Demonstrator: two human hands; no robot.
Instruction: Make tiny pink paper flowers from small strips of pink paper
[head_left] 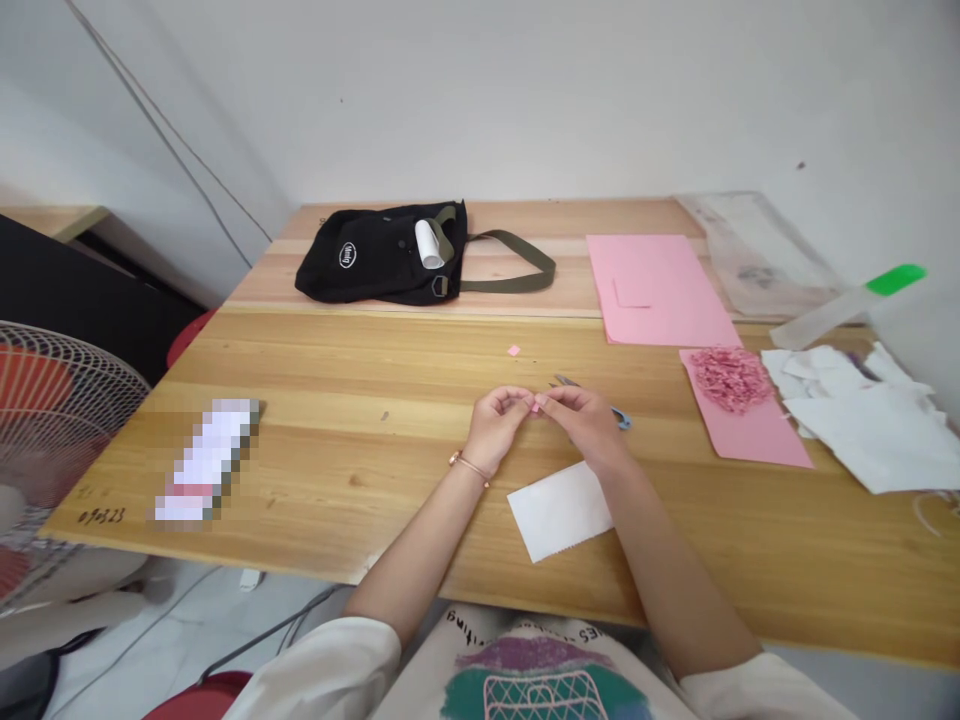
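Observation:
Both my hands meet over the middle of the wooden table (315,420). My left hand (496,425) and my right hand (583,420) pinch a tiny pink paper piece (535,407) between their fingertips. A bracelet sits on my left wrist. Small scissors (619,415) with blue handles lie just behind my right hand, partly hidden by it. A white paper slip (560,510) lies under my right forearm. Another tiny pink scrap (514,350) lies a little farther back.
A black bag (375,255) with a white roll and olive strap lies at the back. Pink sheets (656,285), a heap of pink paper bits (729,378) and white papers (862,415) fill the right side. A fan (45,420) stands left of the table.

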